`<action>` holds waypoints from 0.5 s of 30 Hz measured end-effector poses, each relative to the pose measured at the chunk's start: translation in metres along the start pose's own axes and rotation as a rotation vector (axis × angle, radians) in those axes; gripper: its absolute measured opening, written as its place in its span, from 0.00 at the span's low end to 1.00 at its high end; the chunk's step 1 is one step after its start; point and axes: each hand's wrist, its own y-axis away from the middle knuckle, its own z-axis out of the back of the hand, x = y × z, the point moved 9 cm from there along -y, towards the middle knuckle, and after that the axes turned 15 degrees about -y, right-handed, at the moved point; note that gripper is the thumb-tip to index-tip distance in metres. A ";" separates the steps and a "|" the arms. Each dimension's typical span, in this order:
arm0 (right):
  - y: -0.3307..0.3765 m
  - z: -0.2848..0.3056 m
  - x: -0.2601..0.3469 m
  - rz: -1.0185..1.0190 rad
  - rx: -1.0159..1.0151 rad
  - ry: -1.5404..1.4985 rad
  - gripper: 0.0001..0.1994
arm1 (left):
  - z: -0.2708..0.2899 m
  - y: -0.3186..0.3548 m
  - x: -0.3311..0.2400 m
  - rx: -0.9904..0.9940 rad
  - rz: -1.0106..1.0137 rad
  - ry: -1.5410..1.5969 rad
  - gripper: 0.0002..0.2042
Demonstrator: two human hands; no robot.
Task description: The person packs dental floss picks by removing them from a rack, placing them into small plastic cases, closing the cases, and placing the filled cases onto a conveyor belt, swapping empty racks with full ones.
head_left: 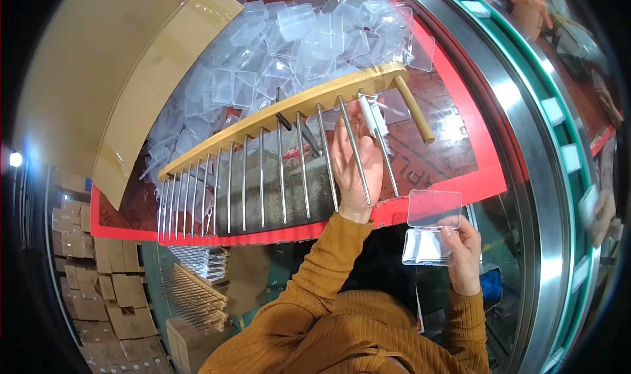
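A wooden rack (pixel 289 111) with a row of thin metal rods lies across the table. My left hand (pixel 358 160) reaches up behind the rods near its right end, palm showing and fingers stretched out. Close to those fingertips, a white tubular piece (pixel 370 116) sits on one of the last rods, with loose white bits beside it. Whether the fingertips touch it I cannot tell. Low at the right, my right hand (pixel 464 250) grips a small clear plastic box (pixel 434 208) by its right side. Its lid stands open, and a white stack (pixel 422 248) lies inside.
Many clear plastic boxes (pixel 315 32) are heaped behind the rack. The table has a red edge (pixel 467 183). A cardboard flap (pixel 158 65) rises at the left. Along the right, a green conveyor (pixel 559 104) carries small white packs. Other people's hands (pixel 601 213) show beyond it.
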 end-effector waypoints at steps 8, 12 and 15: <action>0.011 0.012 0.014 0.065 -0.070 -0.003 0.15 | -0.015 0.039 -0.015 -0.122 0.033 -0.443 0.21; -0.006 0.015 0.022 0.143 -0.075 0.083 0.18 | -0.038 0.104 -0.042 -0.110 -0.170 -0.663 0.23; -0.007 0.018 0.028 0.125 -0.096 0.100 0.19 | -0.084 0.121 -0.038 0.506 -0.452 -1.225 0.24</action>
